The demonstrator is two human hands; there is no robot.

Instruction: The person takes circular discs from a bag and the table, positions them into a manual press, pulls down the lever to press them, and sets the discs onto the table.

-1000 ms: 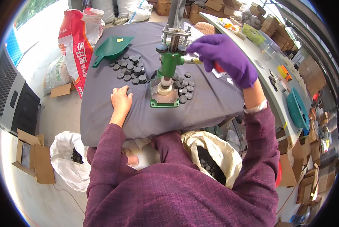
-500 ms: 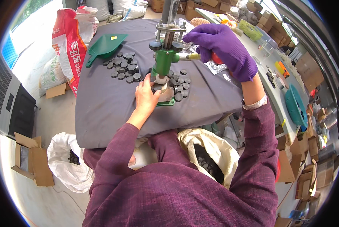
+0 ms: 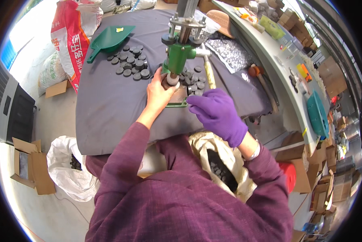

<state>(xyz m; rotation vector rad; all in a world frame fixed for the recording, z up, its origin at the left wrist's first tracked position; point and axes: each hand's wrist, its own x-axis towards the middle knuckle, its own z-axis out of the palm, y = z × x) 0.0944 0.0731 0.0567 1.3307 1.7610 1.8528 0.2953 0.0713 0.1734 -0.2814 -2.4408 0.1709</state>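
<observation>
A green hand press [image 3: 177, 60] stands on the grey cloth-covered table. Its lever [image 3: 209, 74], wrapped in yellowish material, slants down toward me, and its lower end disappears into my right hand [image 3: 219, 115]. That hand wears a purple glove and is closed round the lever's end. At the press base my bare left hand [image 3: 159, 94] curls its fingers round a dark round piece [image 3: 165, 84] under the ram [image 3: 173, 77], partly hidden by the fingers. Black discs [image 3: 195, 85] lie to the right of the base, and another group of black discs [image 3: 130, 64] lies to the left.
A green dustpan [image 3: 112, 38] lies at the table's far left. A clear bag of small shiny parts [image 3: 229, 52] and a hammer [image 3: 261, 78] lie right of the press. Open sacks, one white [image 3: 62, 177] and one cream [image 3: 245, 177], stand below the table edge.
My right hand has swung the lever down and toward me from its raised position. The ram has come down onto the piece at my left hand, which stays at the base.
</observation>
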